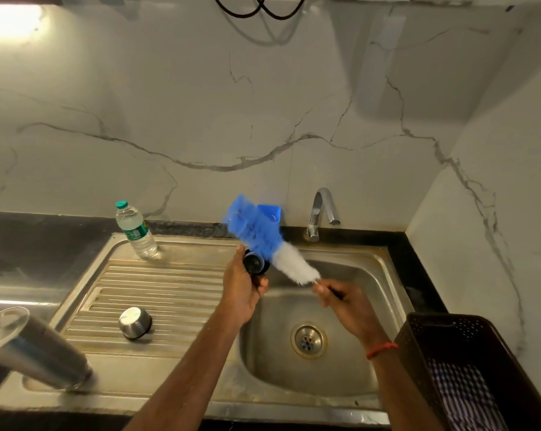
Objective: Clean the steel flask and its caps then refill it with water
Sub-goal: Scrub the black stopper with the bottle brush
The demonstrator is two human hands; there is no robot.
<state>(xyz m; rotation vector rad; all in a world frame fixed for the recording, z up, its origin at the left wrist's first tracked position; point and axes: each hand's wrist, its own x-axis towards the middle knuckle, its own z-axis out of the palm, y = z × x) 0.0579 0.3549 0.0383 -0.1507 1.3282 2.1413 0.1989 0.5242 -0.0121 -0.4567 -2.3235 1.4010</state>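
Observation:
My left hand [244, 289] grips a small black inner cap [254, 263] above the sink basin, its open side facing me. My right hand [343, 303] holds the thin handle of a bottle brush [272, 241] with blue and white bristles; the bristles lie against the cap's far side. The steel flask [34, 349] stands at the left front corner of the sink unit, its flat base towards the camera. A steel outer cap [135, 322] rests upside down on the ribbed drainboard [169, 293].
A plastic water bottle [135, 230] stands at the back of the drainboard. The tap [320, 213] rises behind the basin [356, 321], with a blue box [270, 211] left of it. A dark basket [468, 346] holding checked cloth sits at the right.

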